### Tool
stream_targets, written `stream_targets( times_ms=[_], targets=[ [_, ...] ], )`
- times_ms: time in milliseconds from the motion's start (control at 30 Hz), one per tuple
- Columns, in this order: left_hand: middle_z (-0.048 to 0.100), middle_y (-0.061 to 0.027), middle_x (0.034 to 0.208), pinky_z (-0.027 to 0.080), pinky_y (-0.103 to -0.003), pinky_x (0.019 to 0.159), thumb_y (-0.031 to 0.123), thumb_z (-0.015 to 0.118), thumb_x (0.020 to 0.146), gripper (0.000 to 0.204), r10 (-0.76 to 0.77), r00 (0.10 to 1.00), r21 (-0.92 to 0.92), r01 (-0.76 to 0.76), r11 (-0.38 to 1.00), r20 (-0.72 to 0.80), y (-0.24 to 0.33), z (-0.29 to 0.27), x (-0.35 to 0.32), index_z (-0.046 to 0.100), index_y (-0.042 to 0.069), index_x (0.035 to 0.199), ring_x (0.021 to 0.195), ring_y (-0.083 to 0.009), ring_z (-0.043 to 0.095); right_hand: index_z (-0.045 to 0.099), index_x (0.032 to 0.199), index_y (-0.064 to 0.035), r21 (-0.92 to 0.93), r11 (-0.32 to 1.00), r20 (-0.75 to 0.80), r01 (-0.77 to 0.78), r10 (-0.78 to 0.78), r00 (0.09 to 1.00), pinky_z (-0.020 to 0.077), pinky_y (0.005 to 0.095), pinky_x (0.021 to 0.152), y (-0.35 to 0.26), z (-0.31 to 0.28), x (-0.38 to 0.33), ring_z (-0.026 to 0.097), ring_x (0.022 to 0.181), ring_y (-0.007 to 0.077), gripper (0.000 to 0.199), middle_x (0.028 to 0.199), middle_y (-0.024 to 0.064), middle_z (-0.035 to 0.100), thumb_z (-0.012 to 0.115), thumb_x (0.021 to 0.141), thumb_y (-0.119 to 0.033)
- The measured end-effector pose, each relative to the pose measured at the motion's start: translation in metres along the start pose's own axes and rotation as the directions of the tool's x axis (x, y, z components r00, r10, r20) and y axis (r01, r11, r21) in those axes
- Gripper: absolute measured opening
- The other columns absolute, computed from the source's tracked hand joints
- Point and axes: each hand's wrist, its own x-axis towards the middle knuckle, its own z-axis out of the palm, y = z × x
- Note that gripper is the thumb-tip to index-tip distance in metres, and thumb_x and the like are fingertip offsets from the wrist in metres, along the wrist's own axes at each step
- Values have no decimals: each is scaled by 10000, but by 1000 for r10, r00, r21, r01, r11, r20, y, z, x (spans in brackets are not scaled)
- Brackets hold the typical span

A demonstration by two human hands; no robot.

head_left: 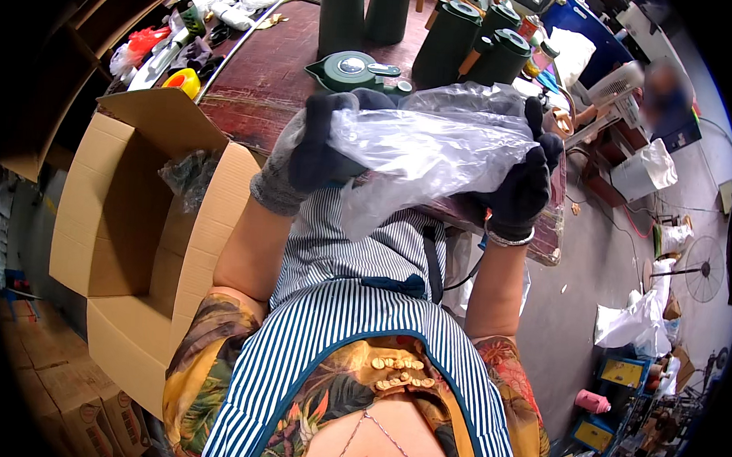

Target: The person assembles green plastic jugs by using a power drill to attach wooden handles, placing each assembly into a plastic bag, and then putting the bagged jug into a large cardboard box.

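Note:
A clear plastic bag stretches crinkled between my two gloved hands, above the near edge of the table. My left hand, in a grey and black glove, is closed on the bag's left end. A dark green surface shows beside its fingers; I cannot tell what it belongs to. On the bag's right end, the fingers of my right hand are curled closed. Just beyond the bag is a green jug top with a spout and a round silvery centre; whatever lies below it is hidden.
Several dark green jugs stand on the dark red table. To my left is an open cardboard box with clear plastic inside. Clutter and a yellow tape roll lie at the far left. A standing fan is at the right.

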Motion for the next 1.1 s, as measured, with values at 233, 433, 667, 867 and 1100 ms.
stream_targets(
  times_ms=[233, 433, 667, 867, 1100],
  targets=[
    [571, -97, 1296, 515, -322, 966, -101, 705, 818, 443, 345, 920, 184, -312, 932, -187, 17, -11, 6, 543, 64, 1195, 1164, -193, 582, 422, 1479, -57, -153, 971, 154, -183, 206, 966, 492, 319, 886, 0, 9, -8, 605, 983, 177, 665, 1157, 137, 626, 615, 860, 93],
    [634, -208, 1237, 557, -325, 889, -25, 737, 830, 377, 737, 675, 327, -691, 645, -25, 25, 28, 31, 548, 17, 1153, 1061, -256, 667, 509, 1407, 41, -336, 819, 397, -465, 571, 719, 317, 414, 1163, -6, 49, -11, 473, 1365, 311, 942, 1443, 193, 518, 851, 701, -481],
    [661, -109, 1187, 526, -317, 931, 143, 833, 818, 592, -277, 951, 92, 267, 959, 135, 55, 9, -5, 553, -17, 1315, 1092, -157, 623, 566, 1340, 67, -318, 867, 30, -383, 413, 910, 518, 331, 958, -16, 15, -5, 653, 1117, 234, 453, 1300, 184, 634, 588, 1009, -241],
    [571, -156, 1337, 494, -369, 1031, 235, 841, 802, 612, -96, 803, 301, -108, 948, 589, 31, -63, -32, 603, -47, 1290, 1210, -221, 587, 485, 1412, 87, -128, 891, 195, -436, 454, 869, 443, 373, 1077, -1, 37, -8, 569, 1271, 261, 785, 1389, 195, 577, 721, 881, -441],
    [572, -226, 1369, 424, -579, 1085, 289, 515, 1024, 516, 134, 983, -777, 12, 629, 123, 30, -96, -46, 458, -46, 1411, 1282, -381, 554, 380, 1508, 54, -27, 652, 520, -757, 656, 547, 235, 383, 1206, 30, 46, -25, 361, 1458, 280, 1078, 1543, 195, 421, 835, 690, -481]
  ],
)
